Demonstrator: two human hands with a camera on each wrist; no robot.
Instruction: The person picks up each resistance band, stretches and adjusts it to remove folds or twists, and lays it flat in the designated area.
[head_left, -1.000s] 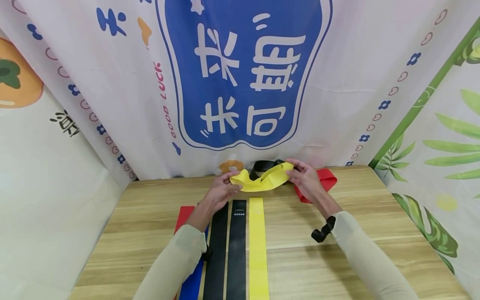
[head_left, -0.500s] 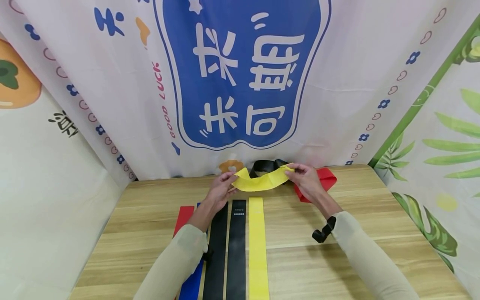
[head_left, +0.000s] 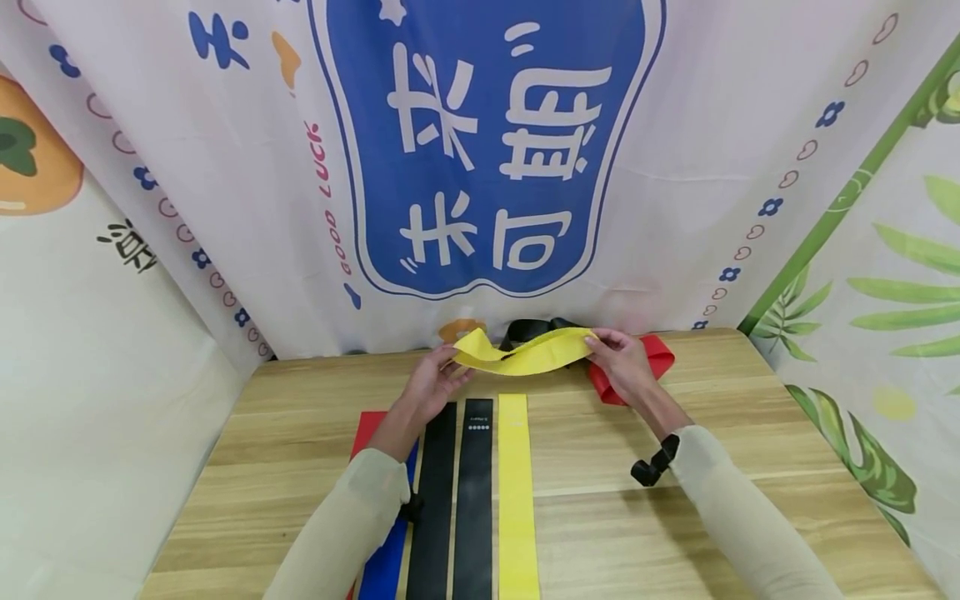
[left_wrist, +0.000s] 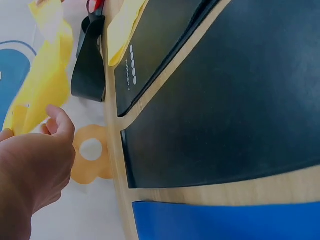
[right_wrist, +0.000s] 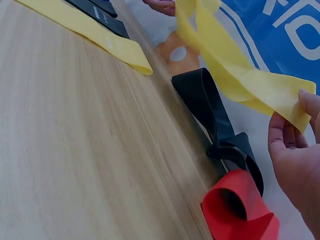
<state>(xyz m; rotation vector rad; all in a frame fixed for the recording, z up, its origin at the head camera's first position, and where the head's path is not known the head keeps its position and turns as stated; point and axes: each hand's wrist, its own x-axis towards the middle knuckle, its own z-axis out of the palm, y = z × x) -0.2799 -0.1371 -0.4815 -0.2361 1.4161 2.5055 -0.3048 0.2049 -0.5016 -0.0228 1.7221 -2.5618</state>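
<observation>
A yellow resistance loop band (head_left: 536,357) hangs in the air above the far edge of the table, its two layers bowed apart. My left hand (head_left: 429,390) holds its left end between thumb and fingers; the left wrist view shows this hand (left_wrist: 35,172) from behind, its grip partly hidden. At the other end, my right hand (head_left: 628,372) pinches the band, thumb on top and fingers beneath, clearest in the right wrist view. Behind the held band lies a twisted black band (right_wrist: 197,97), touching a curled red band (right_wrist: 245,205).
Flat bands lie side by side on the wooden table (head_left: 600,533): yellow (head_left: 516,492), two black (head_left: 473,500), blue (head_left: 384,562) and red (head_left: 369,427), the last two partly under my left arm. A printed curtain (head_left: 675,208) hangs behind the table's far edge.
My hands have drawn slightly apart, the right one moving rightward and the left one a little leftward. The yellow band between them is longer and a bit higher.
</observation>
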